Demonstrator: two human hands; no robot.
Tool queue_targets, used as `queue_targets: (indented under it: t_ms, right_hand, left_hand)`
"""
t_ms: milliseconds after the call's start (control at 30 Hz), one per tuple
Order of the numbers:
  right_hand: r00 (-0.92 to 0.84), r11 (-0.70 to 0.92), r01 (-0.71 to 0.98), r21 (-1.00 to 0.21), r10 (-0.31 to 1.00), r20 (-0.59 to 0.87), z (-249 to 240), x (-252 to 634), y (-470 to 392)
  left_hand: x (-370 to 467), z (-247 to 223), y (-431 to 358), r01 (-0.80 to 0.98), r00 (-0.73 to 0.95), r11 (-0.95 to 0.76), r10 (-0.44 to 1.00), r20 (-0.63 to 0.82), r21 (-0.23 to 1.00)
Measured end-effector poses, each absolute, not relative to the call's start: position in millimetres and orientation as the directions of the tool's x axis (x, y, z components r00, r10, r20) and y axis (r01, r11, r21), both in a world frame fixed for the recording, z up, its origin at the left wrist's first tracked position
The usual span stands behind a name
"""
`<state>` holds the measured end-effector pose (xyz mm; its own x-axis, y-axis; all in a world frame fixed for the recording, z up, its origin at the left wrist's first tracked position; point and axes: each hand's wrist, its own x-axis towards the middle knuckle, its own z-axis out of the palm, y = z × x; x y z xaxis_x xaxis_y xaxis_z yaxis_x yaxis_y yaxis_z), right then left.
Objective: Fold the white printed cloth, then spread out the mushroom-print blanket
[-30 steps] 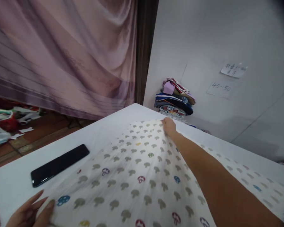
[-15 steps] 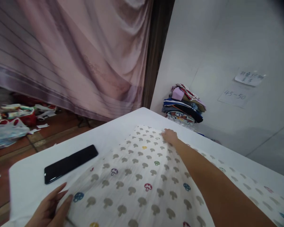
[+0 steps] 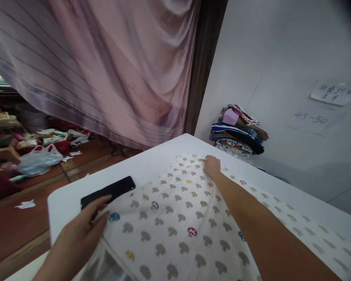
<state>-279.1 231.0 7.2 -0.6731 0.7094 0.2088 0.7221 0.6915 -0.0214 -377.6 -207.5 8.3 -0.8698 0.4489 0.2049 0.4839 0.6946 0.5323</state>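
A white cloth printed with grey and coloured mushrooms (image 3: 175,218) spreads over the white table (image 3: 175,147). My left hand (image 3: 86,226) pinches its near left edge between thumb and fingers, lifting that edge. At the far edge of the cloth, my right hand (image 3: 213,166) is closed on the fabric, its arm stretched across the cloth. A black smartphone (image 3: 117,190) lies just beyond my left hand, partly covered by the fingers. More of the printed fabric extends to the right, beyond my right forearm.
A stack of folded clothes (image 3: 238,130) stands by the white wall, where paper notes (image 3: 310,117) hang. A pink curtain (image 3: 128,70) drapes behind the table. On the tiled floor at left are a plastic bag (image 3: 41,160), a red basket (image 3: 62,144) and paper scraps.
My left hand has moved up and forward with the cloth's edge, now overlapping the phone. My right hand's fingers have drawn in on the far edge. The view has turned slightly left.
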Motion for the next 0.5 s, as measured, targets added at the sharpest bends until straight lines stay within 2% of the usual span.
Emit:
queue_targets:
  t_ms: [100, 200, 333, 500]
  right_hand:
    - [-0.585, 0.623, 0.779, -0.065, 0.761, 0.28, 16.9, -282.4, 240.0]
    - [-0.54, 0.584, 0.806, -0.096, 0.792, 0.286, 10.4, -282.0, 246.0]
    - [-0.612, 0.632, 0.77, -0.093, 0.771, 0.175, -13.9, -277.4, 241.8]
    - [-0.691, 0.709, 0.676, -0.201, 0.705, 0.162, -14.2, -267.2, 218.2]
  left_hand:
    - [-390.1, 29.4, -187.3, 0.565, -0.824, 0.719, 0.463, 0.327, 0.406]
    - [-396.3, 9.8, -179.6, 0.537, -0.843, 0.766, 0.467, 0.269, 0.354]
    - [-395.6, -20.1, -182.4, 0.523, -0.85, 0.793, 0.458, 0.258, 0.314]
    - [-396.3, -18.9, -184.7, 0.526, -0.849, 0.793, 0.468, 0.247, 0.306]
